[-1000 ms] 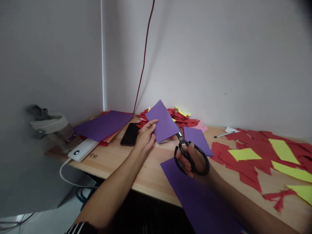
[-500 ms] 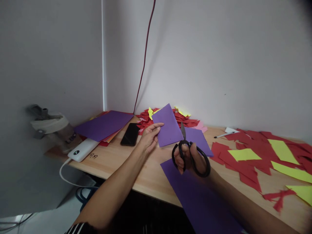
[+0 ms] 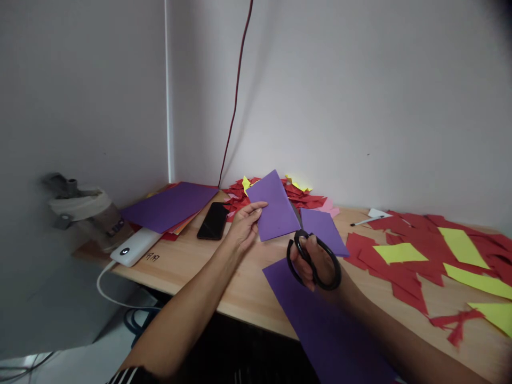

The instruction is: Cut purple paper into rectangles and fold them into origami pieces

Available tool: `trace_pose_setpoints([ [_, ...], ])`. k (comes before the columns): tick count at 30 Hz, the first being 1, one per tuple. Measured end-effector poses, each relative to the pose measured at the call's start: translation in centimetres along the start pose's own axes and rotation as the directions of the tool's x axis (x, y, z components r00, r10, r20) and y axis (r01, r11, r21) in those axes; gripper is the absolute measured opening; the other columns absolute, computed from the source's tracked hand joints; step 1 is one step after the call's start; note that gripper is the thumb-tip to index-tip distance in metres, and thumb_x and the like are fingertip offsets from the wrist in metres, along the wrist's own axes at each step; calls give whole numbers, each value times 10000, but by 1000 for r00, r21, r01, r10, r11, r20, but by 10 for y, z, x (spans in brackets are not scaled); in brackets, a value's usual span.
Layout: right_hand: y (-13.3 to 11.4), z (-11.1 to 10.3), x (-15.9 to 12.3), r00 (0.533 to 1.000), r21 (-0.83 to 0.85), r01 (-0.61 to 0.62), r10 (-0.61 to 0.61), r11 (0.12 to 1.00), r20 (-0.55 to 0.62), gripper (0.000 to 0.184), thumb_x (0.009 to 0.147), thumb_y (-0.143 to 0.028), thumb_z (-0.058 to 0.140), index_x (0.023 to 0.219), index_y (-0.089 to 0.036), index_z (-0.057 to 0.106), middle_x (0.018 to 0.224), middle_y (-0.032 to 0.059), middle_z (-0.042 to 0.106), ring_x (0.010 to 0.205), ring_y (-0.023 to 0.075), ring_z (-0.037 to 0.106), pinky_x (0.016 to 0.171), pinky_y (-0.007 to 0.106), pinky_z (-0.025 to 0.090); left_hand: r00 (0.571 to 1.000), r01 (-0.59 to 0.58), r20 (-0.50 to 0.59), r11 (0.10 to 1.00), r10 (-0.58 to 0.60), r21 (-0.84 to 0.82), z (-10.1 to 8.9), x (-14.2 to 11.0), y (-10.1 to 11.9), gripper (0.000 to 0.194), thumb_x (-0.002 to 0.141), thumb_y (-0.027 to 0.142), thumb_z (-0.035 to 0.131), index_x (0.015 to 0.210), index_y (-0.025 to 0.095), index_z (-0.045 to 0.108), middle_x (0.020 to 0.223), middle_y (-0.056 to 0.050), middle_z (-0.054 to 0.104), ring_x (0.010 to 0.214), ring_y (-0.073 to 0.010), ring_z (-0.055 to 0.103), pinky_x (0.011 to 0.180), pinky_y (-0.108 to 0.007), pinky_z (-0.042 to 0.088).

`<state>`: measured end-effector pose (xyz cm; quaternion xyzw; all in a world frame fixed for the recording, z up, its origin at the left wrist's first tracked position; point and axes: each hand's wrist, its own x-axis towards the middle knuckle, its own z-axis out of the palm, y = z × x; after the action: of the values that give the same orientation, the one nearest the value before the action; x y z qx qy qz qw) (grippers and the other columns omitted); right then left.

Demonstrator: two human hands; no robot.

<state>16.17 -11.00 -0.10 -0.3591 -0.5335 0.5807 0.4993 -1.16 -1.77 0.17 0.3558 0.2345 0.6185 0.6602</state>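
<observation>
My left hand (image 3: 247,226) pinches the left edge of a purple sheet of paper (image 3: 276,208), raised at a tilt above the table. In my right hand (image 3: 314,261) is a pair of black-handled scissors (image 3: 335,266), fingers through the loops. Their blades point up at the sheet's lower right edge, partly hidden behind it. Just to the right lies another purple piece (image 3: 325,232) on the table. Below my right hand, a larger purple sheet (image 3: 316,320) hangs over the table's front edge, partly covered by my forearm.
Red cut scraps (image 3: 400,272) with yellow pieces (image 3: 464,248) spread over the right side, near a pen (image 3: 366,221). Behind the held sheet is a red scrap pile (image 3: 308,200). Leftward are a phone (image 3: 213,221), a power bank (image 3: 136,248), a purple sheet stack (image 3: 172,205) and a bottle (image 3: 92,213).
The scissors have moved up against the held sheet's right edge, and their handles have turned slightly. My left hand keeps its pinch on the sheet, nearly still.
</observation>
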Motion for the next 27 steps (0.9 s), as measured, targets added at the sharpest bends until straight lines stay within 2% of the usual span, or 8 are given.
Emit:
trace_pose_setpoints([
  [6, 0, 1, 2, 999, 69, 21, -24, 997, 36, 578, 897, -686, 428, 754, -155, 607, 461, -56, 422, 304, 58, 363, 305, 194, 295, 1000, -1, -15, 1000, 1, 21, -1, 1, 1, 219, 652, 171, 829, 852, 144, 746, 852, -34, 720, 751, -105, 633, 824, -245, 479],
  [12, -1, 3, 9, 990, 195, -64, 37, 979, 137, 700, 704, -857, 487, 761, -171, 614, 499, -29, 457, 407, 108, 448, 361, 238, 423, 1000, -8, 17, 997, 6, 75, -1, 0, 0, 199, 664, 173, 819, 848, 134, 756, 813, -32, 712, 697, -89, 607, 740, -210, 472],
  [14, -1, 2, 10, 989, 210, -69, 40, 975, 142, 700, 698, -858, 495, 766, -172, 620, 503, -23, 470, 413, 116, 461, 370, 246, 429, 999, -7, 40, 997, 4, 78, 0, -1, 0, 208, 657, 185, 825, 848, 134, 759, 808, -33, 710, 699, -86, 604, 715, -195, 466],
  [20, -2, -5, 5, 994, 76, 44, -52, 996, 101, 641, 873, -734, 395, 827, -152, 660, 510, 12, 552, 430, 137, 533, 442, 265, 438, 998, -14, 58, 996, 9, 87, 0, -2, -2, 194, 659, 198, 820, 839, 151, 767, 817, -33, 713, 711, -93, 607, 705, -194, 472],
  [27, -5, -6, 3, 994, -120, 106, -107, 987, -3, 682, 884, -737, 361, 846, -125, 660, 495, -5, 533, 424, 135, 521, 453, 273, 408, 999, -19, 50, 997, 15, 74, 4, -4, -2, 170, 669, 183, 811, 828, 143, 764, 818, -40, 713, 723, -96, 608, 734, -209, 469],
])
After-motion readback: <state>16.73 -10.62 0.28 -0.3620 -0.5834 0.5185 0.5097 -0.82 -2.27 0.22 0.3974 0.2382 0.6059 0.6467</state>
